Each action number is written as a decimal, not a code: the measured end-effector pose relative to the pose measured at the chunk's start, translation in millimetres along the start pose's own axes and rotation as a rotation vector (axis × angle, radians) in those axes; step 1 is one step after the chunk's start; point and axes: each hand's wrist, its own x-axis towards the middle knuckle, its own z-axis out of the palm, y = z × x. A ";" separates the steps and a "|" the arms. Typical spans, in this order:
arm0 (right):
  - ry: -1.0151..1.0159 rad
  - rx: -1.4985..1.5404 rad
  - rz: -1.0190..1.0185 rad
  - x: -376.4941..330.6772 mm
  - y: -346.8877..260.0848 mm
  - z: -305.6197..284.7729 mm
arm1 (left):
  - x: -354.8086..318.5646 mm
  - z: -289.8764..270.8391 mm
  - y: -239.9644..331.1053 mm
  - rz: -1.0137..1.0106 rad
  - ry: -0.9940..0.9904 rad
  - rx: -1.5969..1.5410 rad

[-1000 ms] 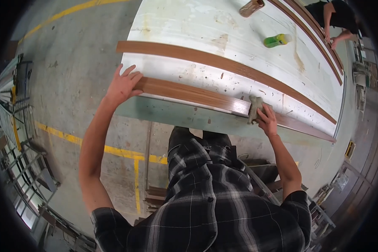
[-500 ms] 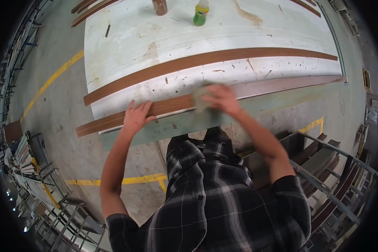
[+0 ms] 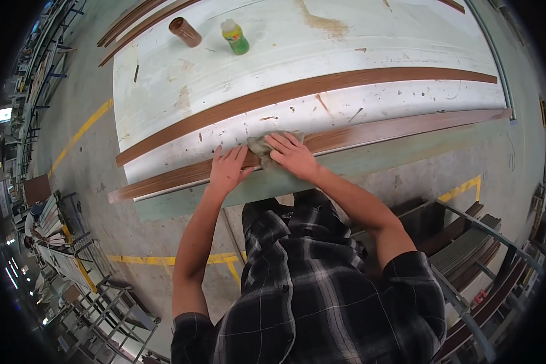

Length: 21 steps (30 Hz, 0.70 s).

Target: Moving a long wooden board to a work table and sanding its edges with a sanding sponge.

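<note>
A long brown wood-grained strip (image 3: pixel 340 139) lies along the table's near edge, with a pale sheen toward both ends. My left hand (image 3: pixel 229 170) grips it left of middle, fingers over the top and thumb at the near side. Just right of that hand, a crumpled grey-green rag (image 3: pixel 262 147) is pressed on the strip under my right hand (image 3: pixel 295 159). The rag partly hides the strip's face. Beyond both hands, a second brown strip (image 3: pixel 309 86) runs roughly parallel, apart from the first.
The stained white tabletop (image 3: pixel 267 67) bears a brown cup (image 3: pixel 186 33) and a green bottle (image 3: pixel 235 37). More brown strips (image 3: pixel 142 27) lie at the far left. A metal rack (image 3: pixel 485 224) holding strips stands at my right. Yellow lines (image 3: pixel 142 259) mark the floor.
My right hand has slid the rag leftward along the near strip, close to my left hand. The left hand sits farther right on the strip. The whole view has shifted slightly.
</note>
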 end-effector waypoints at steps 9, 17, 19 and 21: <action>-0.094 -0.232 0.269 -156.5 151.1 -107.2 | 3.1 0.1 -1.6 0.026 0.067 -0.022; -0.027 -0.045 -0.018 -42.1 40.8 -25.7 | 1.5 4.0 3.6 0.037 0.068 -0.017; 0.061 -0.016 -0.031 -14.1 11.8 8.0 | 9.3 0.3 13.8 0.030 0.056 0.008; 0.068 -0.021 -0.038 -15.7 14.6 8.5 | 12.7 -4.9 28.4 -0.006 0.055 0.119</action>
